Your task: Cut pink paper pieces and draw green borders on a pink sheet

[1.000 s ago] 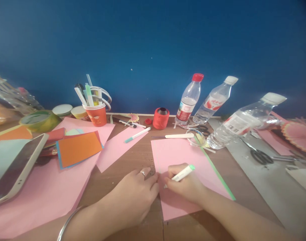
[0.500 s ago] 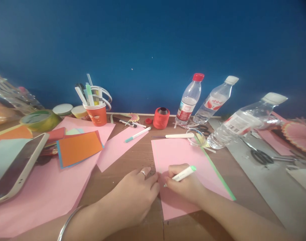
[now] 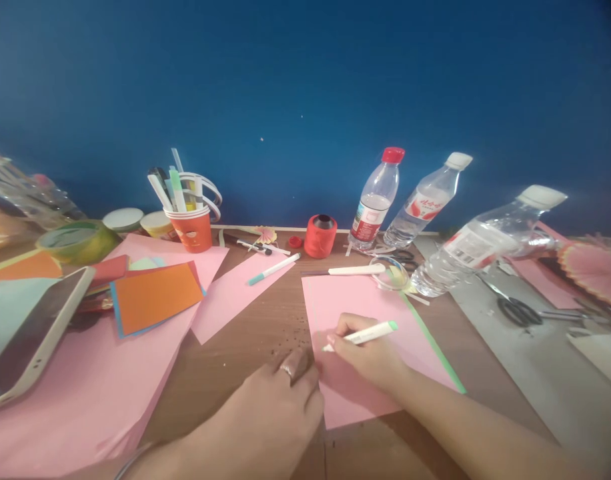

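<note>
My right hand [image 3: 368, 353] is closed around a white marker [image 3: 368, 333] with a green end. The marker slants over a sheet of pink paper [image 3: 350, 300], its tip near the left edge; whether the tip touches is hard to tell. A green strip [image 3: 438, 350] runs along the sheet's right side. My left hand [image 3: 285, 400], with a ring on one finger, rests palm down on the table at the sheet's lower left edge. Its fingers are bent and lie low, with the tips partly hidden. Small dark specks lie just beyond them.
Behind the sheet are a craft knife [image 3: 358, 270], a tape roll [image 3: 390, 275], a red spool [image 3: 320, 237] and bottles [image 3: 373, 207]. To the left lie a teal marker [image 3: 273, 269], a pen cup [image 3: 190, 230], orange paper [image 3: 158, 297] and a phone [image 3: 35, 340]. Scissors [image 3: 518, 310] lie right.
My right hand has tipped the marker flatter, and its tip has moved slightly away from me up the sheet. My left hand has slid a little toward me.
</note>
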`<state>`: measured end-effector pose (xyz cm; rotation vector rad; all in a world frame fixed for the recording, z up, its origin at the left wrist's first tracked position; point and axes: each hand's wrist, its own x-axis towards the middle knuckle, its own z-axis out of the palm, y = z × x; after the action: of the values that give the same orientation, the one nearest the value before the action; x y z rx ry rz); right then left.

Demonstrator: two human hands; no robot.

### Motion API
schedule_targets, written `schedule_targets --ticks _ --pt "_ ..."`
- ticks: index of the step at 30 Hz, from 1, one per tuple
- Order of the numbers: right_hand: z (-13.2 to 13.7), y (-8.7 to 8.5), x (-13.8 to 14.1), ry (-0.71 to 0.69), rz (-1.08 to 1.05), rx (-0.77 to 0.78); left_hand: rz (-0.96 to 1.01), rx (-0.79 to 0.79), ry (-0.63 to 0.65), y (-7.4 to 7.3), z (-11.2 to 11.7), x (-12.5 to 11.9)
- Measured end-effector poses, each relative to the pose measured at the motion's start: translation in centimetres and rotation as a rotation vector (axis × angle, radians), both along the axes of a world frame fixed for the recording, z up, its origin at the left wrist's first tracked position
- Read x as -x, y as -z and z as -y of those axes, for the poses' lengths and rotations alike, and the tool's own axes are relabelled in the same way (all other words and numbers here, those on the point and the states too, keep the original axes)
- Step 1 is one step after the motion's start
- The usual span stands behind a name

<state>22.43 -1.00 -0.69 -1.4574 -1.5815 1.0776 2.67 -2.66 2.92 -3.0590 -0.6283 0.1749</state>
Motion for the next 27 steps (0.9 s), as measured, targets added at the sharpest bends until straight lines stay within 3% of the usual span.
schedule_targets --ticks 8,15,27 --pt "-0.6 -0.6 -0.5 -0.006 -0.042 -0.105 -0.007 -0.004 0.011 -0.1 0.5 0.1" --pt "0.6 -1.4 0.2 -0.035 -0.037 -0.008 -0.067 -0.013 -0.106 0.2 -0.8 0.5" --pt "0.3 -0.5 0.9 0.01 0.057 0.032 -0.042 0.077 -0.097 -0.9 -1.8 0.9"
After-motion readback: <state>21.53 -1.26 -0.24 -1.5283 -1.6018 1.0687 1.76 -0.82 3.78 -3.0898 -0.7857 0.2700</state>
